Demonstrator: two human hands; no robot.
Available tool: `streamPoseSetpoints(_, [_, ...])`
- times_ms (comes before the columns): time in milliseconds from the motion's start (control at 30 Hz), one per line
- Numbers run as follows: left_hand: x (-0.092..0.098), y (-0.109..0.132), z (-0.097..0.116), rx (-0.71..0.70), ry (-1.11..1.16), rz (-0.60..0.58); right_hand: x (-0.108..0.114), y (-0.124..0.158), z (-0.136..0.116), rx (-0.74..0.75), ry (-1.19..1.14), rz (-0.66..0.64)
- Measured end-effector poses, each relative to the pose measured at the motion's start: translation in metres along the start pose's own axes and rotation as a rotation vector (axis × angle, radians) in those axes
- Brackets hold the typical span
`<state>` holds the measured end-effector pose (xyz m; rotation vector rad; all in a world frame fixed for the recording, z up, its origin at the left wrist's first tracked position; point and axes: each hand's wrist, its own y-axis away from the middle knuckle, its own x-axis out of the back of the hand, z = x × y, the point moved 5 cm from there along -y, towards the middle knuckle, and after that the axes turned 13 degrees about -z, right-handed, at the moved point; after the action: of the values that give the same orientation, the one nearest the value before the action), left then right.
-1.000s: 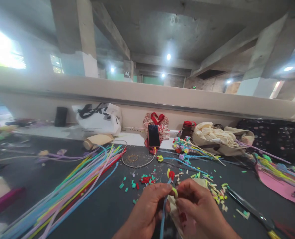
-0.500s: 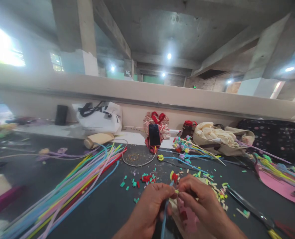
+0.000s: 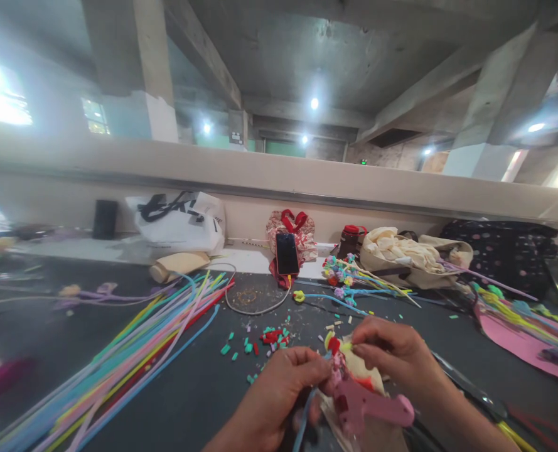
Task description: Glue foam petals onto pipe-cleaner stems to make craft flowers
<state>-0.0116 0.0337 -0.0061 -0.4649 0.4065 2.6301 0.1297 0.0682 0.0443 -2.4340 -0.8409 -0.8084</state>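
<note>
My left hand (image 3: 290,383) is closed, its fingertips pinching a blue pipe cleaner (image 3: 305,417) whose lower length hangs down past the palm. At its upper end sits a small red and yellow fuzzy cluster (image 3: 334,344). My right hand (image 3: 394,348) is just right of the cluster, thumb and finger pressed together on a small yellow pipe-cleaner piece (image 3: 347,346). Below and between the hands is a pink glue gun (image 3: 358,405), its nozzle end close to my left fingertips. Whether any left fingers also support it is hidden. Beige cloth (image 3: 361,364) lies behind it.
Long coloured pipe cleaners (image 3: 132,358) lie at left. Cut red and green bits (image 3: 273,338) are scattered ahead. A phone (image 3: 287,254) leans on a patterned pouch. Finished-looking stems (image 3: 342,273), a cloth bag (image 3: 401,260) and scissors-like metal tool (image 3: 467,383) are at right.
The pink glue gun, mostly covered by my hands before, now shows between them, tilted to the right. My right hand has moved slightly right and up, away from my left. The view has shifted slightly.
</note>
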Motion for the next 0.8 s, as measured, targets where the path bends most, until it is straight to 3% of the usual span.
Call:
streamPoseSetpoints(133, [0.000,0.000,-0.003,0.074,-0.081,-0.020,0.008,0.002,0.005,0.034,0.000,0.039])
streamPoseSetpoints(367, [0.000,0.000,-0.008,0.177,-0.237,-0.057,-0.003,0.005,-0.010,0.191,0.101,-0.039])
streamPoseSetpoints(800, [-0.001,0.001,-0.010,0.167,-0.229,-0.072,-0.012,0.008,-0.013,0.200,0.281,-0.113])
